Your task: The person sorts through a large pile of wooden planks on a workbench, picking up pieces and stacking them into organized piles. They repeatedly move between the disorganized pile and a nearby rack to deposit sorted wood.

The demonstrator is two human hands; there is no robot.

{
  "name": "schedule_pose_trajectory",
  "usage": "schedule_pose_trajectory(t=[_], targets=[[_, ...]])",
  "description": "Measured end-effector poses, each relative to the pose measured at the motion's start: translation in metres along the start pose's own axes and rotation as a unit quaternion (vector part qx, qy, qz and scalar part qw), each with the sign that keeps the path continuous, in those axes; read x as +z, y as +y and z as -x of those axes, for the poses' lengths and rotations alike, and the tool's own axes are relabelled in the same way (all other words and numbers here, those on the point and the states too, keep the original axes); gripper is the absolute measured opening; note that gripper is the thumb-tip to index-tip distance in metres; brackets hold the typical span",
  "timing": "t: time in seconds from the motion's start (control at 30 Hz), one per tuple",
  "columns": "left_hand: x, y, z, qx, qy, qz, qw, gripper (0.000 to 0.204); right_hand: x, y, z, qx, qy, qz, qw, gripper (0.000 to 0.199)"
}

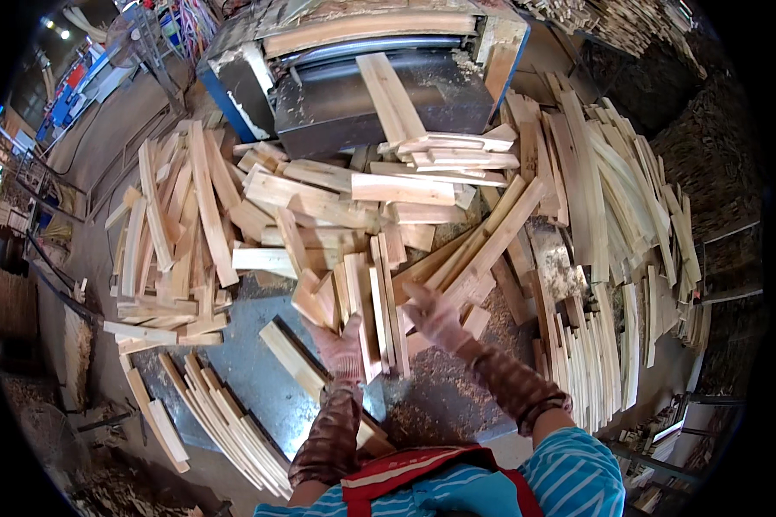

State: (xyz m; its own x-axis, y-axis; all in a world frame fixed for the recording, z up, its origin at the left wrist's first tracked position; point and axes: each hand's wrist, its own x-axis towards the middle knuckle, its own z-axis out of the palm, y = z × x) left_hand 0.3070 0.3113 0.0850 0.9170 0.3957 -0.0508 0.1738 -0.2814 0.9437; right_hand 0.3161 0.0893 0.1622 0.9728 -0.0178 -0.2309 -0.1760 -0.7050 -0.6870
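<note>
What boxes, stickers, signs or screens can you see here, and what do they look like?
None that can be made out: only wooden slats piled in front of a grey and blue machine, with both gloved hands, left and right, on the slats.

1. A blue and grey planing machine [379, 82] stood at the far centre.
2. The concrete floor [241, 366] was strewn with sawdust.
3. Stacked timber [629, 26] rose at the far right.
4. Bright lamps [56, 28] glared at the far left.
5. Woven baskets [9, 302] sat on the left.
</note>
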Motion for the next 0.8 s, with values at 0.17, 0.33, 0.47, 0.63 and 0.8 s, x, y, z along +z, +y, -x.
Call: schedule_pose_trajectory(t=[0.17, 0.33, 0.47, 0.63, 0.8], targets=[[0.002, 0.014, 0.001, 0.03, 0.005, -0.039, 0.999, 0.136, -0.106, -0.06, -0.169, -0.222, 0.405, 0.136, 0.876, 0.066], [0.004, 0.006, 0.002, 0.068, -0.012, -0.081, 0.994, 0.126, -0.143, -0.072, -0.256, 0.042, 0.266, 0.178, 0.946, 0.077], [0.0, 0.024, 0.002, 0.018, -0.011, -0.032, 0.999, 0.124, -0.121, -0.074, -0.201, 0.001, 0.224, 0.104, 0.969, 0.064], [-0.001, 0.023, -0.003, -0.015, -0.057, 0.129, 0.99, 0.116, -0.03, 0.014, -0.023, 0.078, 0.189, 0.045, 0.978, 0.1], [0.013, -0.02, 0.004, 0.002, -0.141, 0.133, 0.981, 0.094, 0.088, 0.06, 0.122, 0.2, 0.161, -0.297, 0.92, 0.084]])
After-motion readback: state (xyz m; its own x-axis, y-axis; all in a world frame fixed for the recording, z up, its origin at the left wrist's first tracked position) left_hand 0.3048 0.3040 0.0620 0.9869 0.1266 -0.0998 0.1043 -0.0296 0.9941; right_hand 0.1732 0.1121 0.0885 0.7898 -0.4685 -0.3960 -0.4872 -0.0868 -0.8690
